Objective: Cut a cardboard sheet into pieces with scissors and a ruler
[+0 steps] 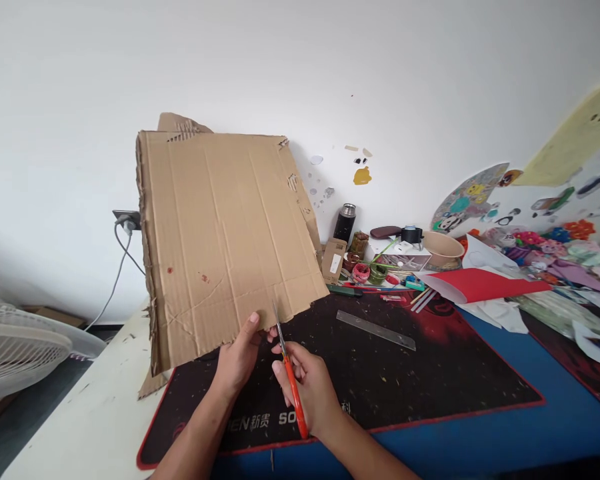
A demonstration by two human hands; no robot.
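Left hand (238, 355): pinching corrugated cardboard sheet (225, 227) (some fingers hidden behind)
Right hand (314, 388): gripping red-handled scissors (295, 396) (second blade unclear)

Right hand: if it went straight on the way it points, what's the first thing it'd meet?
Likely the cardboard, at its lower edge: the scissors in the right hand already overlap it in view. Left hand fingertips sit close by; depth there is unclear.

"新贵" on black mat (405, 373), "SO", "科"
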